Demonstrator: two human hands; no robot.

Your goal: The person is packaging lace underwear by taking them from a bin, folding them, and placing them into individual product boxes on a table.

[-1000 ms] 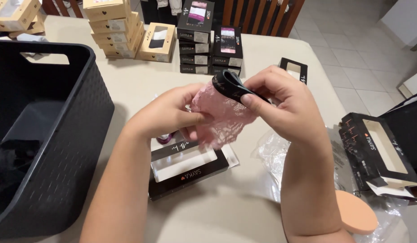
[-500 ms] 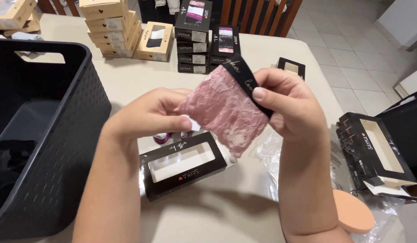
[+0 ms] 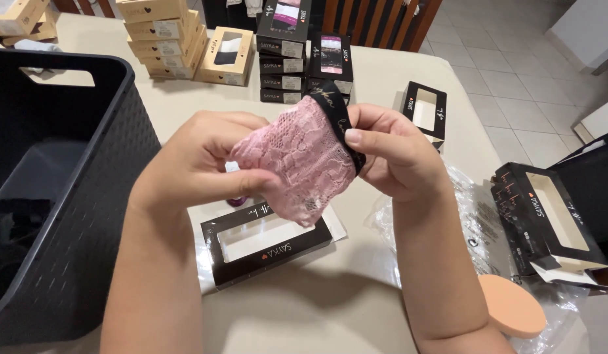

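An orange pad (image 3: 512, 305) lies nearest on the worktop (image 3: 356, 308). A flat black windowed box (image 3: 268, 244) rests below the hands. The left hand (image 3: 202, 164) and right hand (image 3: 392, 151) pinch a pink lace garment (image 3: 297, 164) between them, above the box. Stacked boxes (image 3: 294, 49) stand beyond.

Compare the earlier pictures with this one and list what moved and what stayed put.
The pink lace garment, bunched into a ball a second ago, has been spread flat between both hands. The right hand keeps its grip on the black waistband; the left hand has shifted to pinch the lace's left edge. The flat black window box, the dark basket, the stacked boxes and the orange disc stayed put.
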